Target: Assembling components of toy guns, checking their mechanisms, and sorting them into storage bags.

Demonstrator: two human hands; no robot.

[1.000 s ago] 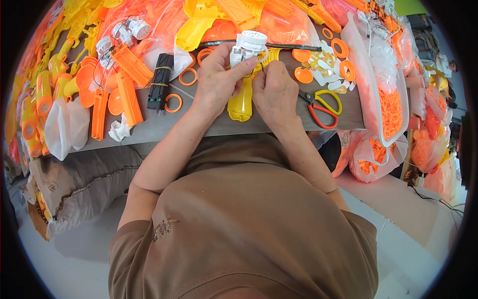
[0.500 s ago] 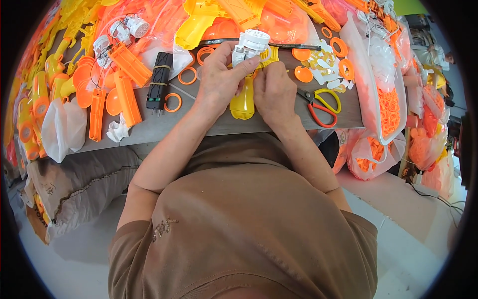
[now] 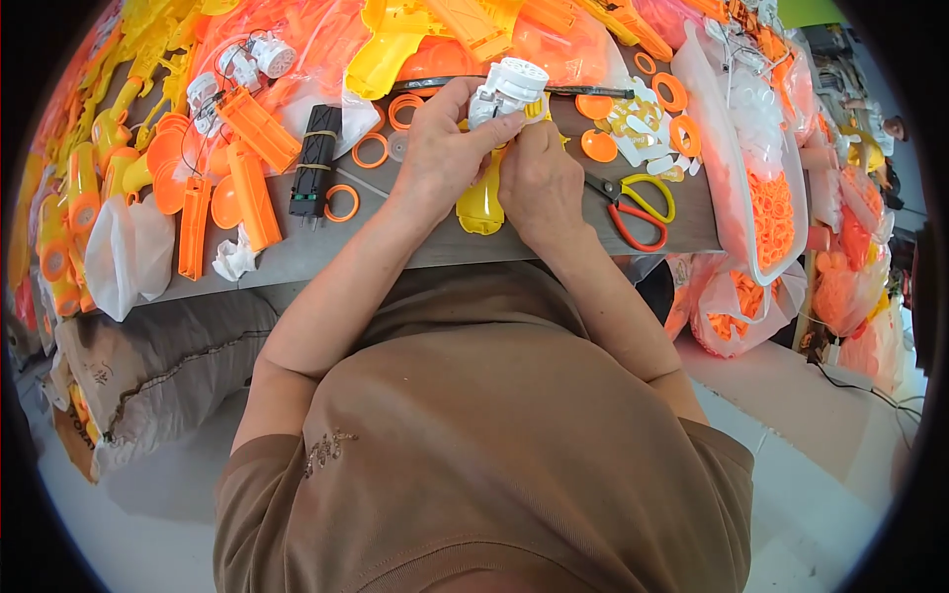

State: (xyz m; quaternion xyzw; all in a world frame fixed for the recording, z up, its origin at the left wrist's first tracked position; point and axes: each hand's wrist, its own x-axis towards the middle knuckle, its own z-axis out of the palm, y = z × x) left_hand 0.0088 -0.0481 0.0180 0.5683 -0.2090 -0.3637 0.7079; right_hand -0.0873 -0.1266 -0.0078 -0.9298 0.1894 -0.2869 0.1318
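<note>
My left hand (image 3: 443,148) is closed on a white plastic unit (image 3: 509,87) with a round, slotted top, its thumb across the front and its fingers behind. Close beside it, my right hand (image 3: 542,188) has its fingers bent together at the unit's lower right side; whatever they pinch is hidden. Below the two hands lies a yellow plastic shell (image 3: 480,206) on the table, partly covered by them. To the right of my right hand rest scissors (image 3: 641,210) with one red and one yellow handle loop.
A black stick-shaped part with a rubber band (image 3: 314,163) lies to the left, near orange rings (image 3: 342,203) and orange troughs (image 3: 253,198). Yellow and orange shells heap up at the back. On the right stands a translucent bin (image 3: 751,242) of small orange parts. The table edge runs before me.
Both hands have shifted slightly, carrying the white unit a little to the right and tilting it. My right hand has come closer to the unit and my left fingers.
</note>
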